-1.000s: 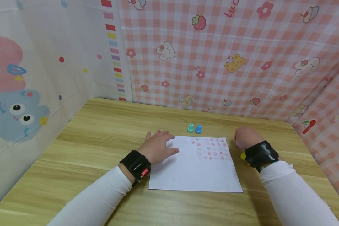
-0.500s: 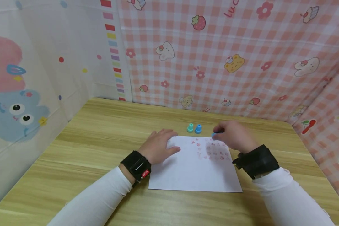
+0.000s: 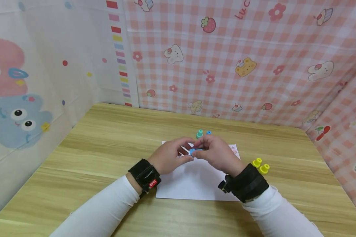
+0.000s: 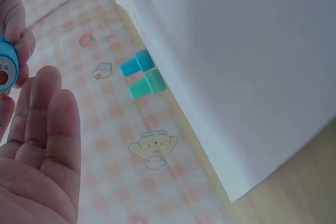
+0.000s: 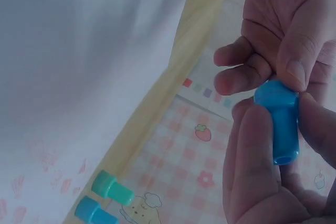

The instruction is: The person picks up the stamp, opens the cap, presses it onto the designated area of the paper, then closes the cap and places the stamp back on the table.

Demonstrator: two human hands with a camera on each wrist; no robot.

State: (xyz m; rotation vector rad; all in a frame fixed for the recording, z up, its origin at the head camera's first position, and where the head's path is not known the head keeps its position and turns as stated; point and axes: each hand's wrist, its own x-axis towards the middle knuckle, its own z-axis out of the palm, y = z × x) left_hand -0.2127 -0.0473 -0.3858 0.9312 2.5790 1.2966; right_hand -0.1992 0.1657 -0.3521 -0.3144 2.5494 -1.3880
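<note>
My right hand [image 3: 218,154] pinches a small blue stamp [image 5: 286,121] between thumb and fingers, above the upper part of the white paper [image 3: 190,181]. Its wide round end, with a dark reddish mark on its face, shows in the left wrist view. My left hand [image 3: 169,157] faces it from the left; its fingers [image 4: 63,124] are extended in the left wrist view. The left thumb lies at the wide end in the right wrist view; whether it touches is unclear. Pink prints on the paper are mostly hidden behind my right hand in the head view.
A green stamp [image 3: 199,134] and another blue stamp [image 3: 209,132] stand beyond the paper's far edge. Two yellow stamps [image 3: 264,169] stand right of the paper on the wooden table [image 3: 106,138]. Patterned cloth [image 3: 225,65] hangs behind the table.
My right hand has come from right of the paper to its upper middle, bringing the blue stamp up to my left hand. Two yellow stamps are now uncovered. My left hand has barely moved.
</note>
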